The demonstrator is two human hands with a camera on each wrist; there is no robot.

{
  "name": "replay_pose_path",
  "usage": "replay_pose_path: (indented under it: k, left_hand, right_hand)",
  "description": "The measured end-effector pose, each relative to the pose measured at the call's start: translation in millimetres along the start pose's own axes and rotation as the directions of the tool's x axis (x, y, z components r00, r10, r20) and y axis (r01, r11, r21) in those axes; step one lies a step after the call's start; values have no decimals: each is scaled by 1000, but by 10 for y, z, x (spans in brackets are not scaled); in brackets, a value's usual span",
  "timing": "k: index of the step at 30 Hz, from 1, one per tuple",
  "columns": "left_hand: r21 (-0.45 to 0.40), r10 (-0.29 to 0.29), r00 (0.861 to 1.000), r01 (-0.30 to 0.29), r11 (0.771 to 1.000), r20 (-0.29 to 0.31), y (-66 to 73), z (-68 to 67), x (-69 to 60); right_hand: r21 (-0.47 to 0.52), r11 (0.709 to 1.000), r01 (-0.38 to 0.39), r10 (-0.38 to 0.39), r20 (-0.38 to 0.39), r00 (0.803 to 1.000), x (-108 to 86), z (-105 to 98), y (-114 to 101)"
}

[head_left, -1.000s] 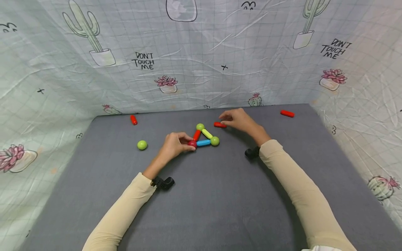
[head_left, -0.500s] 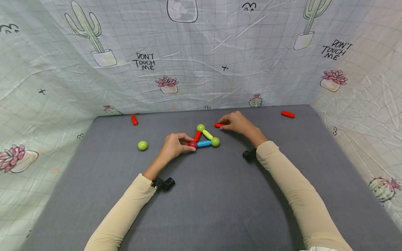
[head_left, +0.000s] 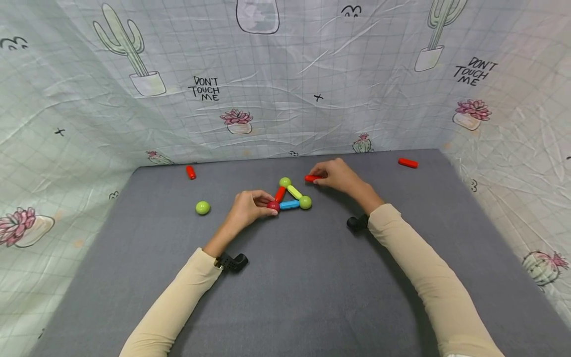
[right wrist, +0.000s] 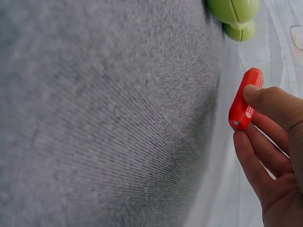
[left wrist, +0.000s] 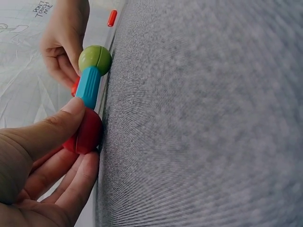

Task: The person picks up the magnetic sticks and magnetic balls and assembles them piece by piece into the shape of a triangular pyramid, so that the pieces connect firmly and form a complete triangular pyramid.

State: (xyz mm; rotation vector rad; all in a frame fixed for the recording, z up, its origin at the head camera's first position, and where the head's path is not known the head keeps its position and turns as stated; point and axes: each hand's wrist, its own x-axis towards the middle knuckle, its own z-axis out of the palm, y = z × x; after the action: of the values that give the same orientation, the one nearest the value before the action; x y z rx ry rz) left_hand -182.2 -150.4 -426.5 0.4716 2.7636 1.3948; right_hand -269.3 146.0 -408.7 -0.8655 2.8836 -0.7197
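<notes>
Between thumb and fingers, my left hand (head_left: 249,206) holds the red ball (head_left: 273,206) at one corner of a triangle lying on the table. A blue rod (head_left: 290,204) runs from that ball to a green ball (head_left: 305,202) on the right. A short red rod (head_left: 280,194) and a yellow-green rod (head_left: 294,192) meet at another green ball (head_left: 285,183) at the back. To the right of the triangle and apart from it, my right hand (head_left: 339,176) pinches a loose red rod (right wrist: 246,99) between thumb and fingers.
A loose green ball (head_left: 202,208) lies left of my left hand. One red rod (head_left: 191,172) is at the table's back left, another red rod (head_left: 408,163) at the back right. A printed cloth (head_left: 267,79) hangs behind the grey table (head_left: 285,287).
My right hand has come down a little, and its thumb and fingers have closed on the red rod. My left hand stays on the red ball; the triangle has not moved.
</notes>
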Motion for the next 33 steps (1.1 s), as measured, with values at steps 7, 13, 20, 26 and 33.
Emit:
replay_pose_path:
  k: [7,13,20,26,33]
  left_hand:
    - [-5,0,1000,0,1000,-6,-2,1,-4]
    - [-2,-23,1000,23,1000,-6,3,6,2]
    - [-3,-37,999,36,999,-7,18,2,4]
    - [0,-49,999,49,999,-7,31,0,1]
    - [4,-58,998,58,998,-4,30,7,7]
  right_hand:
    - [34,999,31,-30,-31,999,-93,-23,-70]
    - [27,999,46,-44,-54,998,-176,-38,-132]
    - [36,998,53,-50,-63,997,-253,-32,-174]
    - [63,996,58,-54,-71,996,-304,-24,-193]
    - [89,993,74,-66,-85,994,-328,-8,-195]
